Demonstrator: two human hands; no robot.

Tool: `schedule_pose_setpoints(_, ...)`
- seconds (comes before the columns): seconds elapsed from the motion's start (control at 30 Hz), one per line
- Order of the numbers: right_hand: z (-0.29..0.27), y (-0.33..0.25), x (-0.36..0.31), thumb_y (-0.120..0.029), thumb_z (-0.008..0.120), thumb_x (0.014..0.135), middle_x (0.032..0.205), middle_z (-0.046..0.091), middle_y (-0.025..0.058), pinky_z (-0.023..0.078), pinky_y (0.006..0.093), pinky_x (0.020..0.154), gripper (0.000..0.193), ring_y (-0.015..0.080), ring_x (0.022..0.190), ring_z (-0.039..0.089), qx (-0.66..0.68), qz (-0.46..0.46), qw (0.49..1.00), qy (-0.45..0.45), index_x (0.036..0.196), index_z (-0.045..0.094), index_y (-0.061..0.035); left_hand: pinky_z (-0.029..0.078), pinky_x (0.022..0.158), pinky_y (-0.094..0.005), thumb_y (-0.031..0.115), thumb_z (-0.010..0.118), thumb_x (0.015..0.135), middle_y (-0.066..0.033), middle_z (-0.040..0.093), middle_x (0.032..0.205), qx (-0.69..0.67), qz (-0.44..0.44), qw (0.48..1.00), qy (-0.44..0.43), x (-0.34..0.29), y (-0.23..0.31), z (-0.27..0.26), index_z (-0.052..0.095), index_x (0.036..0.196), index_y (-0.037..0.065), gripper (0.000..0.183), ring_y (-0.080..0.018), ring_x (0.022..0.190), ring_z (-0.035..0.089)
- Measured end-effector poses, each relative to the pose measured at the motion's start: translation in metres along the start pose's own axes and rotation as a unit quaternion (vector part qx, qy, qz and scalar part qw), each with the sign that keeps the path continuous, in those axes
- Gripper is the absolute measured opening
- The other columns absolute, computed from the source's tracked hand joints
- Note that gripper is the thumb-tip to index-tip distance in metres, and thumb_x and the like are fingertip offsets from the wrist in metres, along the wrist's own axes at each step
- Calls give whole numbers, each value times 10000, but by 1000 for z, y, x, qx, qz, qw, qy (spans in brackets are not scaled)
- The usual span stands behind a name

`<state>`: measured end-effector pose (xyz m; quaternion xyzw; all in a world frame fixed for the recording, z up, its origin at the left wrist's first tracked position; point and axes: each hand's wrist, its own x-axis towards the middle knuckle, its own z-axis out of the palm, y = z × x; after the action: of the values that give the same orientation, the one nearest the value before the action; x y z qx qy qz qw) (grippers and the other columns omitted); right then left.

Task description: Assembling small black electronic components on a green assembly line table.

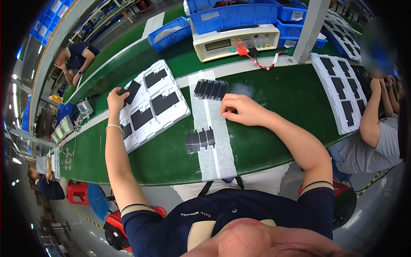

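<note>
My left hand (116, 100) pinches a flat black rectangular piece (134, 89) over the left side of a white moulded tray (168, 123). Similar black pieces (165, 103) lie in the tray's recesses. To the right, my right hand (242, 109) has its fingers curled closed beside the right end of a row of black strips (209, 89); whatever it may hold is hidden. Nearer to me lies a shorter group of black strips (200, 140). Both groups rest on a pale strip of sheet (219, 160) across the green bench.
A bench meter (235, 42) with red and black leads stands at the back, below blue bins (233, 18). A metal post (311, 30) rises to its right. Another white tray (334, 100) with black pieces lies at right, beside a co-worker's arm (370, 107).
</note>
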<state>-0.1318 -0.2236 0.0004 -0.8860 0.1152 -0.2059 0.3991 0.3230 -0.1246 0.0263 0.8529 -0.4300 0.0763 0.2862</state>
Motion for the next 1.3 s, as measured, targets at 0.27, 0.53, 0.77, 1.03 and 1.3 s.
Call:
schedule_pose_setpoints(0.27,16,-13,1,-67,650,739,1001,496,88,458,289,702,284,202,849,539,-118,-56,970,205,1002,546,-45,417,587,-204,187,666,799,-14,622,767,-466,-107,872,-102,-88,115,-2,639,918,-1,224,-76,659,544)
schedule_pose_setpoints(0.53,28,-40,-8,-93,665,760,799,599,68,432,270,616,166,169,702,573,58,4,997,46,903,617,-24,452,508,-209,149,624,839,-54,627,770,-443,102,828,-328,-206,166,11,602,916,-35,201,-79,594,567)
schedule_pose_setpoints(0.77,26,-47,-7,-60,627,792,703,583,45,426,245,594,107,122,639,550,89,35,991,96,880,605,-4,523,567,-250,235,413,953,-158,639,834,-551,-43,659,-510,-212,162,7,552,978,-74,340,-189,688,651)
schedule_pose_setpoints(1.03,23,-38,-4,-32,568,832,831,571,42,442,245,697,226,96,785,547,186,40,981,48,1057,547,-15,526,604,-265,195,419,950,-161,643,818,-556,-12,667,-496,-218,159,13,555,949,-67,295,-186,700,645)
schedule_pose_setpoints(1.3,19,-40,-5,-107,499,897,841,571,38,445,229,683,152,89,774,538,301,129,944,47,903,612,-5,525,617,-266,146,426,941,-142,650,826,-548,18,659,-515,-226,162,12,565,938,-60,249,-169,696,641)
